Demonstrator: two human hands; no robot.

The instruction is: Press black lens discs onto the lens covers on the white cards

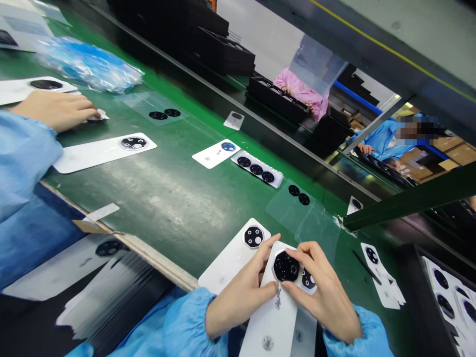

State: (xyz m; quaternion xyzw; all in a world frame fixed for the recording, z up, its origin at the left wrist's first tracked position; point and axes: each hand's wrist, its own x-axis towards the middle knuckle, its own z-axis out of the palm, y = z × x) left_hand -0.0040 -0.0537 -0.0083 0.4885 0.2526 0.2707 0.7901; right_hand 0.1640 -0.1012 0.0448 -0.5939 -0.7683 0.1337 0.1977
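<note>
A white phone back panel (260, 322) is in front of me, tilted, with a black octagonal camera piece (285, 266) at its upper end. My left hand (243, 295) grips the panel's left side, its thumb just below the black piece. The thumb and index finger of my right hand (327, 292) close around the edge of that black piece. Partly hidden under my right fingers, a second panel with a camera piece (308, 278) lies below the first. Close to my left fingers, another white panel (226, 263) with a black camera piece rests on the green table.
Beyond my hands are a strip of black discs (256, 169), clear film (286, 210) and a panel with a blue disc (215, 153). A black tray (412, 277) and a green post (412, 198) stand right. A co-worker's hand (55, 110) works at left; stacked panels (100, 292) sit below the table edge.
</note>
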